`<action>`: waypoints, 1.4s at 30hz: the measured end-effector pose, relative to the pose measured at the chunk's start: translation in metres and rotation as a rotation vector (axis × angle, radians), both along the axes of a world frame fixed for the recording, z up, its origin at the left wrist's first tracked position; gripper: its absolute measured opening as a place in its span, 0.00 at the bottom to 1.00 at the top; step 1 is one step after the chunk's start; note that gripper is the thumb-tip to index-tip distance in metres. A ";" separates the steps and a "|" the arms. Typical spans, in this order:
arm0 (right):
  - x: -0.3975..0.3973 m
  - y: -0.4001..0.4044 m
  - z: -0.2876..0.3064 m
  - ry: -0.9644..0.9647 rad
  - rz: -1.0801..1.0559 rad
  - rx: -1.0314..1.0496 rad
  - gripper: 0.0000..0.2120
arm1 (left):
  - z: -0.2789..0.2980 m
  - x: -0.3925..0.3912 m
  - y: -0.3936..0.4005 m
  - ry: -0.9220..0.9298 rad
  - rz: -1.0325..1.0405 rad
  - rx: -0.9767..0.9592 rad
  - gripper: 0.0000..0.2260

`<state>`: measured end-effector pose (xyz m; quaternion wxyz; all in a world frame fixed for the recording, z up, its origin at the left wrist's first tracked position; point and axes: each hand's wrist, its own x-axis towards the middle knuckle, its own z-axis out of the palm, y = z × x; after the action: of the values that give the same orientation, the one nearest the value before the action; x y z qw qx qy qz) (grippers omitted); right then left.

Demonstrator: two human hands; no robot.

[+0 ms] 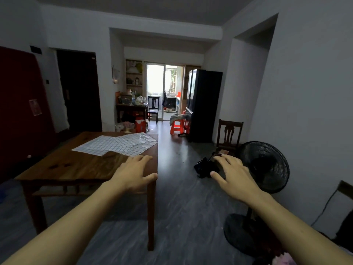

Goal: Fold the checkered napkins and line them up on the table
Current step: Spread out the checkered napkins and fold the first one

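Note:
White napkins with a thin dark check (116, 144) lie unfolded and overlapping on the far part of a brown wooden table (72, 167). My left hand (133, 174) is stretched out over the table's near right corner, fingers spread and holding nothing, a short way in front of the napkins. My right hand (232, 175) hovers in the air to the right of the table, above the floor, fingers spread and empty.
A black standing fan (267, 165) is at the right by the wall, with a wooden chair (230, 135) behind it. A dark bag (205, 167) lies on the floor past my right hand. A black fridge (204, 104) and red stools (177, 126) stand further back.

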<state>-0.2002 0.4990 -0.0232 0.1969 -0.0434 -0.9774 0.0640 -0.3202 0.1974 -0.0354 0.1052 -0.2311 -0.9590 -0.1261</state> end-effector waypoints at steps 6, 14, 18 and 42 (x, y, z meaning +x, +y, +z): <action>-0.117 0.034 0.028 -0.036 -0.085 0.091 0.28 | 0.015 -0.134 0.034 0.049 -0.088 0.048 0.33; -0.241 0.080 0.015 -0.049 -0.125 0.047 0.28 | 0.005 -0.273 0.089 0.032 -0.152 0.020 0.32; -0.309 0.118 -0.004 -0.045 -0.121 -0.001 0.28 | -0.009 -0.342 0.126 0.011 -0.157 -0.006 0.33; -0.803 0.335 -0.023 -0.127 -0.060 -0.052 0.29 | -0.021 -0.801 0.342 -0.025 -0.038 0.020 0.29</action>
<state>-1.0031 0.8336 -0.0463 0.1349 -0.0820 -0.9842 0.0804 -1.1208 0.5392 -0.0564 0.0933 -0.2465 -0.9544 -0.1404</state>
